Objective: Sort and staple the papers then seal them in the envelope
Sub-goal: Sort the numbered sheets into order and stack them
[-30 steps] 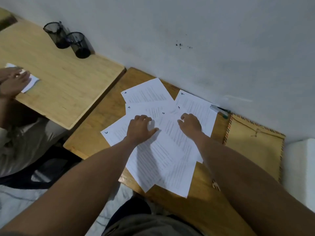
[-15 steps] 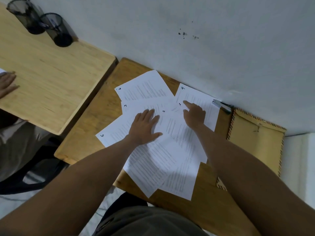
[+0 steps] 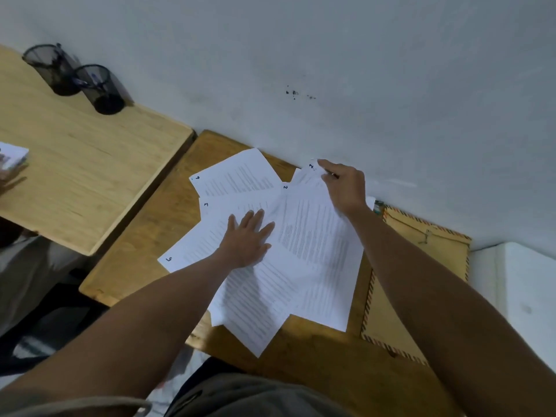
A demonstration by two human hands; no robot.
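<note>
Several numbered printed sheets [image 3: 240, 179] lie fanned across the small wooden desk [image 3: 168, 236]. My left hand [image 3: 248, 239] presses flat, fingers straight, on the middle of the fan. My right hand [image 3: 346, 188] pinches the top corner of one sheet [image 3: 313, 233] near the wall, and that corner is raised off the others. A brown envelope [image 3: 421, 251] with a striped border lies at the desk's right end. Only the tip of the stapler [image 3: 377, 205] shows behind my right wrist.
A larger wooden desk [image 3: 84, 176] stands to the left with two black mesh pen cups [image 3: 78, 78] by the wall. Another person's hand [image 3: 6, 176] and a paper stack [image 3: 12, 155] sit at its left edge. A white block [image 3: 526, 281] is at the far right.
My right hand moved up toward the wall and took a sheet's top corner, lifting it. My left hand stayed flat on the fan. The camera view shifted.
</note>
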